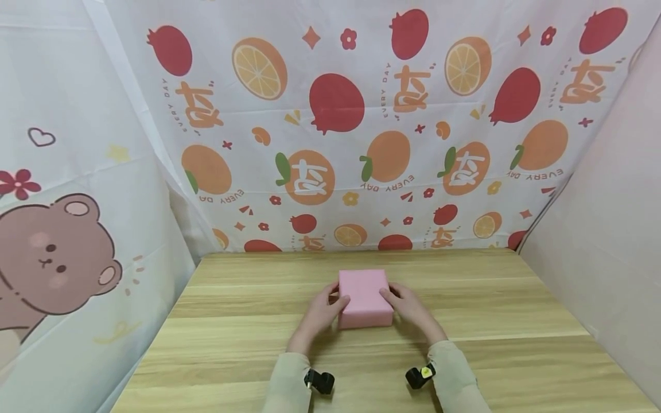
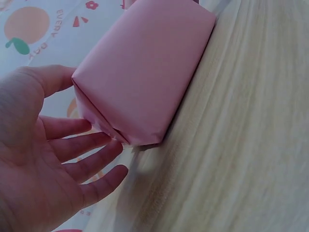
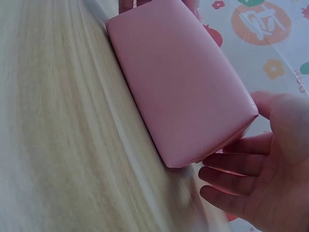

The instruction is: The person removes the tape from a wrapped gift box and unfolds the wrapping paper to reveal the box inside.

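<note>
A box wrapped in plain pink paper (image 1: 365, 291) sits on the wooden table, its folded paper end showing in the left wrist view. My left hand (image 1: 322, 310) holds its left side, thumb on the upper edge and fingers spread along the folded end (image 2: 99, 116). On the opposite side my right hand (image 1: 410, 307) holds the box the same way, thumb at the top corner. In the right wrist view its fingers (image 3: 231, 164) lie against the end of the box, the little finger lower and apart from it.
The light wood table (image 1: 232, 338) runs back to a hanging white cloth (image 1: 361, 189) printed with fruit. A bear-print cloth (image 1: 57, 258) hangs at the left, and a plain pale cloth (image 1: 609, 229) at the right. Small black cameras (image 1: 320, 381) sit on both wrists.
</note>
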A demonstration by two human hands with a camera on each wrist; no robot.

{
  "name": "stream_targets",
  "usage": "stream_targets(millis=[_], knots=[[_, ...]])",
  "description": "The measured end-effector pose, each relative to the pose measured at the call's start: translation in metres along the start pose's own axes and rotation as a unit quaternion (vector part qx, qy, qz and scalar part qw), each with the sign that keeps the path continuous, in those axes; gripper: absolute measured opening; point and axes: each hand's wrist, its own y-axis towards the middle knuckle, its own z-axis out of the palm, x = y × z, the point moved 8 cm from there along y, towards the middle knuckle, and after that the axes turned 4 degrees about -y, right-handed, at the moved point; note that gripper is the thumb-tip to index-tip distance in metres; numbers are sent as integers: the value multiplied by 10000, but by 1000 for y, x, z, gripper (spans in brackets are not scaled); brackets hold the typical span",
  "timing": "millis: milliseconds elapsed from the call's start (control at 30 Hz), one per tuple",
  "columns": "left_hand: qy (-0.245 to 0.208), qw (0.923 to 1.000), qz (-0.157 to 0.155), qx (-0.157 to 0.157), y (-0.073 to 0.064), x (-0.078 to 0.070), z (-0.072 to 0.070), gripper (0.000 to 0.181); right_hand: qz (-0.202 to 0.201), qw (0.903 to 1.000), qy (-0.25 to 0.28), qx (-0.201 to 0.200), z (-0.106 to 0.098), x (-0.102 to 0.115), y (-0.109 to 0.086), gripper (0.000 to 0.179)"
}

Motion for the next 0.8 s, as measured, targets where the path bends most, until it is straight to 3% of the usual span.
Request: stream_targets(millis=[233, 467, 800], knots=[[-335, 9993, -132, -97, 0, -5, -2, 62, 67, 9998, 103, -124, -4, 4, -1, 62], [-479, 9980, -55, -418, 0, -13, -8, 56, 19, 9991, 373, -181, -11, 11, -2, 60], [-1230, 9886, 94, -867, 0, -22, -13, 44, -311, 9968, 359, -650, -21, 20, -1, 51]])
